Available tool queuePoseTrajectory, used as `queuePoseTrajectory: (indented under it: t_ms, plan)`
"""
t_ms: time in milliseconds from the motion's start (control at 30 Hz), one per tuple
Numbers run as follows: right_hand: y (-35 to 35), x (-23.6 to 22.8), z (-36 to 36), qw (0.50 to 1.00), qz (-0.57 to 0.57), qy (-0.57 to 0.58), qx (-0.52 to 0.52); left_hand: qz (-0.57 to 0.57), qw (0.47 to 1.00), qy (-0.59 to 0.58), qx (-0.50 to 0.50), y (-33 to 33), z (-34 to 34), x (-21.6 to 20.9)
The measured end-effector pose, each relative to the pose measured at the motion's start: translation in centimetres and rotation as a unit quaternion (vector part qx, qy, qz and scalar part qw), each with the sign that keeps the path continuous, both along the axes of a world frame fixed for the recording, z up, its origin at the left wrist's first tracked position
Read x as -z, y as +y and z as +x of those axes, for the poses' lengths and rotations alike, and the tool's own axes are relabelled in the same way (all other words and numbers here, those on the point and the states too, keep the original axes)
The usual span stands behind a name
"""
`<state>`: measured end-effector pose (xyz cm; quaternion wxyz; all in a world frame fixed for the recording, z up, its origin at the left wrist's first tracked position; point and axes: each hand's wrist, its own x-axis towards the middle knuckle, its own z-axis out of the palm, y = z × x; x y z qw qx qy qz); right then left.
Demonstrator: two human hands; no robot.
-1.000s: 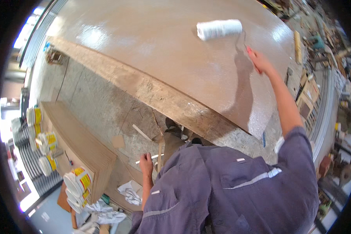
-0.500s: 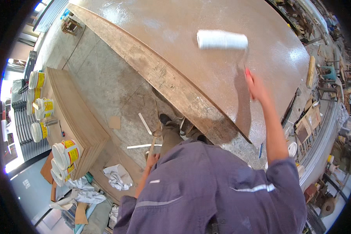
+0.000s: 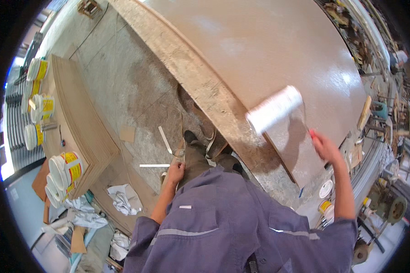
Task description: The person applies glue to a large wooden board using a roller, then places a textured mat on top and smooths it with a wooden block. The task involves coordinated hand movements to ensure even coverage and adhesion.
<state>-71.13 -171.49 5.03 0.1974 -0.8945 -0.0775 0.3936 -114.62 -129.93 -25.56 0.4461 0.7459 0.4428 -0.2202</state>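
My right hand is closed round the red handle of a paint roller with a thick white sleeve. The roller looks slightly smeared by motion. It appears over the near edge of a large brown panel, whose surface shines as if wet. A shadow falls on the panel beside the roller; whether the sleeve touches the surface I cannot tell. Low by my left thigh, my left hand has its fingers curled in, and what they hold, if anything, is hidden.
A worn board runs along the panel's near side. On the left, white buckets with yellow labels stand on stacked brown sheets. Pale strips and crumpled sheeting lie on the floor. Clutter lines the right side.
My right hand has drawn the roller nearer to me, and its sleeve now slants. The left hand shows more fully beside my thigh. The whole view has shifted a little.
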Motion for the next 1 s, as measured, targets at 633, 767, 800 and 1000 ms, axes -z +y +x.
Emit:
queuePoseTrajectory:
  t_ms: [633, 767, 800, 1000]
  plan:
    - [29.0, 9.0, 10.6, 0.984, 0.119, -0.130, -0.001, -0.010, 0.996, 0.002, -0.086, 9.0, -7.5, -0.5]
    - [12.7, 4.2, -0.5, 0.986, 0.025, -0.101, 0.134, -0.131, 0.974, 0.009, -0.186, 16.2, -1.7, -0.5]
    - [8.3, 3.8, -3.0, 0.982, 0.007, -0.067, 0.176, -0.146, 0.968, -0.012, -0.203, 17.7, -0.8, 0.5]
    - [4.6, 1.1, -10.6, 0.943, -0.057, -0.034, 0.325, -0.188, 0.955, -0.048, -0.225, 22.4, 4.9, 1.5]
